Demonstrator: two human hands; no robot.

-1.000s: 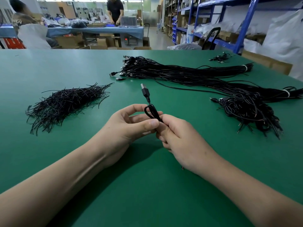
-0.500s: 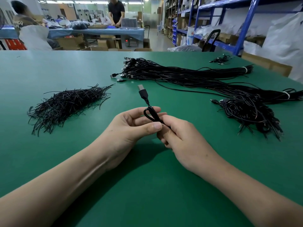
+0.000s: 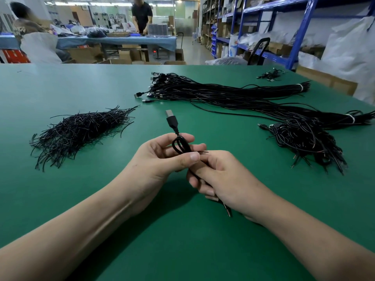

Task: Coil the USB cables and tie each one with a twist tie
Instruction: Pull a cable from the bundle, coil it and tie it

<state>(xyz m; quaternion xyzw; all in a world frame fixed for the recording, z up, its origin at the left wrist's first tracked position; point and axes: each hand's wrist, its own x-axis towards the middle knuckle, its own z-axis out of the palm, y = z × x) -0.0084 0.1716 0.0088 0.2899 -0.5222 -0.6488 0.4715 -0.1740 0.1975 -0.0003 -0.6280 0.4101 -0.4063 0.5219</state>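
Black USB cable (image 3: 181,147) in pinch of left hand (image 3: 158,162), fist of right hand (image 3: 222,178)

**No legible text in view**

Nothing here can be read. Far beyond both hands, a small red display (image 3: 154,51) glows on a grey box under the far table, and its digits are too small to make out. Far up and to the right of the right hand (image 3: 223,175), a white package (image 3: 233,46) on the blue shelves (image 3: 302,31) carries blue print that is blurred past reading. The cable (image 3: 172,121) pinched above the left hand (image 3: 160,159) ends in a plug that shows no readable mark.
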